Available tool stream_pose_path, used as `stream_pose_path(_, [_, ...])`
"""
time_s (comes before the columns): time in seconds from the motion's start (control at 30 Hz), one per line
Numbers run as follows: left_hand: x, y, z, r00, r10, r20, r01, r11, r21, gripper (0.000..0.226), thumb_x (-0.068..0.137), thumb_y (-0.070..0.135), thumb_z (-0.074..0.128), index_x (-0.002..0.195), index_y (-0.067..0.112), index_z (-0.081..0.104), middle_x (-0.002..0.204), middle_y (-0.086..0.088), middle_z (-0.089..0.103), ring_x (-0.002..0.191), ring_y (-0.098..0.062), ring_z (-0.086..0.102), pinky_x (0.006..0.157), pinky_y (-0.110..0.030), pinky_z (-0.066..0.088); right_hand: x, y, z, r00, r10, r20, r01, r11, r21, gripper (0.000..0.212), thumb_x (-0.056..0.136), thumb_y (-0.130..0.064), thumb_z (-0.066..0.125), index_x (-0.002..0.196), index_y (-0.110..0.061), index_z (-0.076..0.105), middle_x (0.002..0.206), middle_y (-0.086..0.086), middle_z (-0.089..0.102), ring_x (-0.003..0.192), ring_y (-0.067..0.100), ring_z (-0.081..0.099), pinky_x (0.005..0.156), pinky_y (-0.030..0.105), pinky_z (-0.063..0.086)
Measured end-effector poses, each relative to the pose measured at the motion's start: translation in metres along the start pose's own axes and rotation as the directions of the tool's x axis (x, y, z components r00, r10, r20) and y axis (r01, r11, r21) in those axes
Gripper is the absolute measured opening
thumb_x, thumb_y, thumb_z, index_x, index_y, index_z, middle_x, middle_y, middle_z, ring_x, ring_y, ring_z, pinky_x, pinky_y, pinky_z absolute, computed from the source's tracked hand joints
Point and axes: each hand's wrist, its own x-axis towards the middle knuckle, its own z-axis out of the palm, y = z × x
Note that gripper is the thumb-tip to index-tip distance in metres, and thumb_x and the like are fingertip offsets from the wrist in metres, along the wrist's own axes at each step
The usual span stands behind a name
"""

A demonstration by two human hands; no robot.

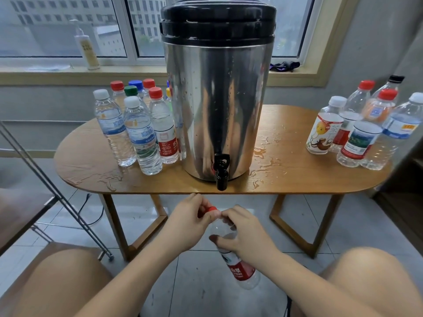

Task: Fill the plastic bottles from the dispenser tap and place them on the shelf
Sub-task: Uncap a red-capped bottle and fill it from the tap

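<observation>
Thumb and fingertips of the left hand (190, 223) are pinching the red cap (211, 209). The right hand (247, 236) is curling its fingers round the red-labelled plastic bottle (241, 272), holding it tilted between the knees, below the wooden table (320, 181) edge and the dispenser tap (221, 173).

Silver dispenser (217, 106), black lid (217, 17); brown wood-grain table (91, 156); at six o'clock, clear bottle (223, 229), red cap (211, 209) and label (240, 272).

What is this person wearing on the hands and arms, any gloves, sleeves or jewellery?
Nothing that shows. The left hand and the right hand are bare: no gloves, rings or watch. The left forearm and the right forearm carry no sleeve within the picture.
</observation>
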Motion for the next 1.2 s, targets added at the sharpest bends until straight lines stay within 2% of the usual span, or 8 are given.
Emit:
stream_pose_path(0.3, [-0.003,0.006,0.003,0.998,0.037,0.044,-0.050,0.937,0.345,0.040,0.106,0.069,0.042,0.094,0.031,0.047,0.097,0.011,0.045,0.079,-0.010,0.054,0.062,-0.027,0.037,-0.002,0.000,0.003,0.999,-0.035,0.010,0.036,0.988,-0.152,0.056,0.084,-0.063,0.075,0.126,-0.027,0.065,0.113,-0.013,0.055,0.104,0.005,0.050,0.088,0.026,0.050])
stream_pose_path(0.5, [0.002,0.001,-0.001,0.997,0.007,0.071,-0.036,0.911,0.410,0.069,0.089,0.093,0.030,0.086,0.030,0.057,0.089,0.009,0.053,0.074,-0.009,0.056,0.059,-0.029,0.040,-0.003,0.000,0.001,1.000,-0.027,0.011,0.028,0.993,-0.114,0.057,0.080,-0.065,0.073,0.122,-0.027,0.067,0.107,-0.013,0.053,0.100,0.006,0.049,0.087,0.029,0.052])
stream_pose_path(0.57, [0.003,-0.004,-0.005,0.997,0.029,0.076,-0.054,0.933,0.355,0.069,0.084,0.098,0.037,0.101,0.035,0.061,0.100,0.016,0.057,0.086,-0.005,0.061,0.067,-0.028,0.052,-0.002,0.001,-0.002,1.000,-0.009,-0.015,0.008,0.998,-0.057,0.056,0.078,-0.068,0.071,0.119,-0.030,0.067,0.105,-0.015,0.053,0.100,0.008,0.053,0.086,0.032,0.055])
stream_pose_path(0.63, [0.001,-0.006,-0.011,0.994,0.071,0.087,-0.080,0.991,0.111,0.059,0.086,0.089,0.055,0.119,0.041,0.065,0.115,0.025,0.063,0.106,0.002,0.063,0.083,-0.028,0.056,0.000,0.003,-0.004,1.000,-0.003,-0.029,0.003,1.000,-0.012,0.056,0.078,-0.068,0.071,0.121,-0.033,0.067,0.107,-0.017,0.053,0.103,0.006,0.056,0.089,0.032,0.056])
stream_pose_path(0.73, [-0.004,-0.006,-0.019,0.982,0.128,0.140,-0.105,0.982,-0.160,0.040,0.096,0.050,0.076,0.135,0.047,0.067,0.130,0.029,0.068,0.127,0.004,0.061,0.101,-0.031,0.057,0.000,0.003,-0.006,1.000,-0.009,-0.020,0.010,0.999,0.033,0.055,0.079,-0.066,0.075,0.123,-0.034,0.066,0.110,-0.017,0.052,0.105,0.004,0.057,0.091,0.030,0.056])
stream_pose_path(0.87, [-0.008,-0.003,-0.023,0.959,0.198,0.201,-0.151,0.963,-0.225,0.041,0.103,0.015,0.074,0.132,0.044,0.074,0.132,0.029,0.071,0.127,0.001,0.064,0.102,-0.027,0.056,0.000,0.001,-0.006,1.000,-0.009,-0.009,0.009,0.997,0.077,0.051,0.082,-0.058,0.082,0.125,-0.034,0.066,0.114,-0.016,0.056,0.104,0.005,0.062,0.090,0.028,0.057])
stream_pose_path(1.03, [-0.003,-0.010,-0.026,0.973,0.176,0.152,-0.156,0.978,-0.138,0.036,0.097,0.028,0.081,0.127,0.047,0.076,0.121,0.028,0.073,0.116,-0.001,0.066,0.091,-0.024,0.055,0.001,0.001,-0.004,1.000,0.001,-0.012,0.000,0.998,0.064,0.049,0.083,-0.060,0.081,0.123,-0.041,0.062,0.109,-0.022,0.064,0.103,0.000,0.063,0.091,0.025,0.056])
stream_pose_path(1.2, [0.006,-0.013,-0.025,0.986,0.134,-0.095,-0.137,0.990,-0.026,0.039,0.080,0.060,0.084,0.111,0.037,0.080,0.094,0.019,0.075,0.095,-0.004,0.068,0.074,-0.010,0.046,0.001,0.001,-0.002,0.999,0.037,-0.017,-0.036,0.998,0.061,0.047,0.081,-0.063,0.079,0.120,-0.044,0.058,0.110,-0.023,0.063,0.106,-0.001,0.061,0.094,0.031,0.057])
